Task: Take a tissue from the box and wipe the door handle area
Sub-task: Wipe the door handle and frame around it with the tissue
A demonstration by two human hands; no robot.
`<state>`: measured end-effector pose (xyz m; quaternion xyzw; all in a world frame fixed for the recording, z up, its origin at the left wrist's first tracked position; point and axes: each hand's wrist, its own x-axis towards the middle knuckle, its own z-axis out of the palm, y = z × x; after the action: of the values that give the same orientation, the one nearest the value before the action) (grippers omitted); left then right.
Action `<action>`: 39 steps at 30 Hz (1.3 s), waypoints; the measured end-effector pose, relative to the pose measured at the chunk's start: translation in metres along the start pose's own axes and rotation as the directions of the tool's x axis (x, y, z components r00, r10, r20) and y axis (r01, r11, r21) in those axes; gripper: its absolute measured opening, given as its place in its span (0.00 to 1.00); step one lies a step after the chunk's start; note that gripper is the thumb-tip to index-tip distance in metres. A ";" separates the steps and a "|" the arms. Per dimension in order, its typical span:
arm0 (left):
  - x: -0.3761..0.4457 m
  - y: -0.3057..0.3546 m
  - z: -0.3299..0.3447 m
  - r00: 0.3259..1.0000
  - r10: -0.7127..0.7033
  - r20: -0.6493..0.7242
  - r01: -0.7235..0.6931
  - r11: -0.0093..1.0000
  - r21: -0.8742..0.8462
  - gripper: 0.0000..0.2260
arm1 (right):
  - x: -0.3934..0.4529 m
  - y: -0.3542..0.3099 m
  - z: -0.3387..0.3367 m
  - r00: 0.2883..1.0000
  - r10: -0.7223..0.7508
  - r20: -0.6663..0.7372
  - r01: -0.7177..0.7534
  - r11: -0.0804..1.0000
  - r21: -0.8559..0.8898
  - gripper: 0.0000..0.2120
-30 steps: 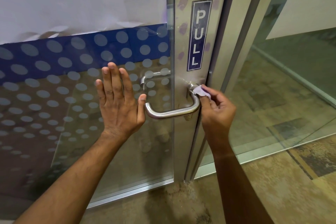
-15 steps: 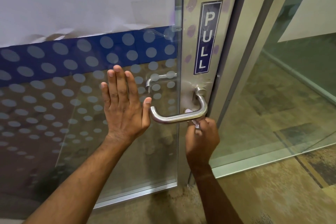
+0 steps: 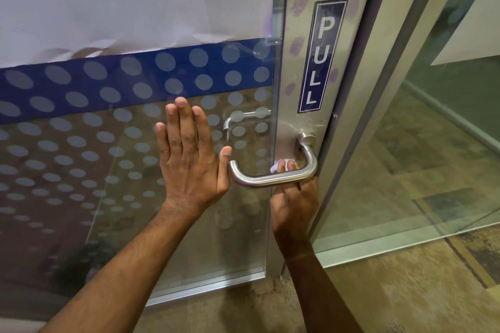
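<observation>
Your right hand pinches the tissue behind the handle at 6 o'clock of the PULL sign, left hand flat & open on the glass; fingers may snag btwn bar & door, tearing or dropping it.

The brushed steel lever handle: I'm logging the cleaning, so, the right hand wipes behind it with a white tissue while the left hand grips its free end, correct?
Not quite. In the head view the left hand lies flat and open on the dotted glass door, not gripping. The right hand does press the white tissue behind the brushed steel lever handle.
</observation>
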<state>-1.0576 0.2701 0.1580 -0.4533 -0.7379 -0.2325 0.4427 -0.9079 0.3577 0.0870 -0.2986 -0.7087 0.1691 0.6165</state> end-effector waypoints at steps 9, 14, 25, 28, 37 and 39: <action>0.002 0.002 -0.005 1.000 -0.005 0.020 0.005 1.000 -0.006 0.41 | 0.002 -0.008 -0.011 0.950 0.085 0.300 -0.056 0.993 -0.103 0.20; 0.002 0.002 -0.007 0.999 -0.012 0.051 0.011 1.000 0.011 0.43 | 0.005 -0.018 -0.013 0.901 0.368 0.227 -0.361 0.930 -0.075 0.23; 0.001 0.002 -0.007 0.999 -0.006 0.054 0.005 1.000 0.019 0.43 | 0.078 -0.027 -0.067 0.972 0.164 -0.166 -0.139 0.978 0.153 0.12; 0.002 0.003 -0.008 0.998 -0.004 0.055 0.003 1.000 0.022 0.42 | 0.094 -0.030 -0.064 0.994 0.035 -0.101 -0.025 0.995 0.095 0.11; 0.003 0.002 -0.009 0.998 -0.001 0.055 0.000 1.000 0.023 0.43 | 0.096 -0.042 -0.038 0.998 0.062 -0.024 -0.064 0.992 -0.106 0.10; 0.002 0.003 -0.009 0.998 0.000 0.055 -0.001 1.000 0.020 0.43 | 0.096 -0.043 -0.038 0.999 0.023 0.024 -0.020 0.994 -0.103 0.09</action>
<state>-1.0519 0.2662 0.1643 -0.4552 -0.7520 -0.2125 0.4267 -0.8857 0.3800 0.1943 -0.3354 -0.7207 0.1429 0.5897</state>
